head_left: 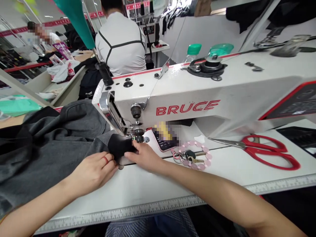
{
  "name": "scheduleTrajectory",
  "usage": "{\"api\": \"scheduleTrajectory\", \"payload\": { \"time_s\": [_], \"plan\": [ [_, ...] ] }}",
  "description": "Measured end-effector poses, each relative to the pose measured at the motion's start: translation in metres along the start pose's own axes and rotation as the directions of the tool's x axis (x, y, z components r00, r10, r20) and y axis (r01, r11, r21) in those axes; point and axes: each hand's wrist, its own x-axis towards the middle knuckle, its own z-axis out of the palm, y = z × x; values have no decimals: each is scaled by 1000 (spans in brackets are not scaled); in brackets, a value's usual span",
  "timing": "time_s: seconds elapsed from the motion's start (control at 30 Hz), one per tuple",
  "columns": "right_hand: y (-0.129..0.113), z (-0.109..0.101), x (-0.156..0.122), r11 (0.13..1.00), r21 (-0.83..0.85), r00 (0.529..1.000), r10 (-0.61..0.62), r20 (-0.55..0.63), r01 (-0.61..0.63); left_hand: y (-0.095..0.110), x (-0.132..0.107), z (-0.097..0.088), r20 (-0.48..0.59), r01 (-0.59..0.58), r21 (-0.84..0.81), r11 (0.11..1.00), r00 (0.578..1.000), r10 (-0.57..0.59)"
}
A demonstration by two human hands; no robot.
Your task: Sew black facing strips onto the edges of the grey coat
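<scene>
One white table (138, 187) spans the scene, a ruler strip (160, 208) along its near edge. On it stands a white sewing machine (187, 93) marked BRUCE, its arm running across from the right and ending left of the middle. A dark grey garment (61, 144) lies in loose folds over the left part of the table, reaching to the needle end. Far beyond the machine, a person (120, 42) in a white top with black bands sits with their back this way.

Red-handled scissors (244, 144) lie at the right, tips to the left, blades nearly together. The left hand (95, 171) lies on the near edge of the cloth, fingers bent and side by side; whether they pinch it, I cannot tell. The right hand (145, 159) touches the other side, thumb and forefinger apart, fingertips close by the needle area; its hold cannot be told either.

Pink beads (208, 163) and keys (196, 160) lie right of that hand, near a phone (164, 144). Between the hands, left of the needle area, is a black piece of cloth (120, 144). Smallest is a red ring (105, 160) on a left finger.
</scene>
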Motion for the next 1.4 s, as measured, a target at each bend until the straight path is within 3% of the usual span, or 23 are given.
{"api": "scheduleTrajectory", "payload": {
  "time_s": [0.07,0.17,0.27,0.33,0.4,0.47,0.53,0.7,0.8,0.93,1.03,1.13,1.23,1.4],
  "plan": [
    [1,-1,1,948,315,998,24,55,-40,-6,-8,12,2,20,-34,999,1000,-20],
    [1,-5,3,699,650,954,231,189,-298,-16,-12,25,-22,40,-91,995,999,-43],
    [2,-11,7,468,762,883,366,295,-449,-22,-8,30,-45,49,-125,991,997,-55],
    [3,-13,8,380,783,852,398,341,-492,-24,-3,31,-44,104,-188,977,992,-114],
    [4,-11,8,345,797,841,419,342,-496,-22,4,31,-2,233,-304,924,969,-245],
    [5,-7,6,388,809,868,415,274,-441,-19,9,31,74,373,-415,830,923,-378],
    [4,-2,3,488,798,909,381,170,-354,-14,12,31,92,433,-465,773,891,-444],
    [3,1,-3,757,613,958,286,2,-227,-8,10,31,-145,295,-416,860,912,-383],
    [5,-2,-4,838,526,988,156,16,-141,-10,9,31,-173,248,-388,888,926,-334],
    [7,-5,-5,917,363,983,126,134,-167,-16,9,29,-30,293,-462,837,938,-345],
    [4,-6,-3,857,462,972,223,66,-228,-16,12,24,184,458,-608,648,876,-446],
    [-1,-5,-2,732,657,950,303,-74,-183,-11,18,18,451,599,-769,224,756,-475],
    [-1,-1,-2,682,705,931,354,-85,-195,-6,24,13,628,604,-774,-192,690,-361],
    [11,3,-1,740,627,903,408,-132,-243,-2,27,10,719,502,-679,-535,602,-348]
  ]
}}
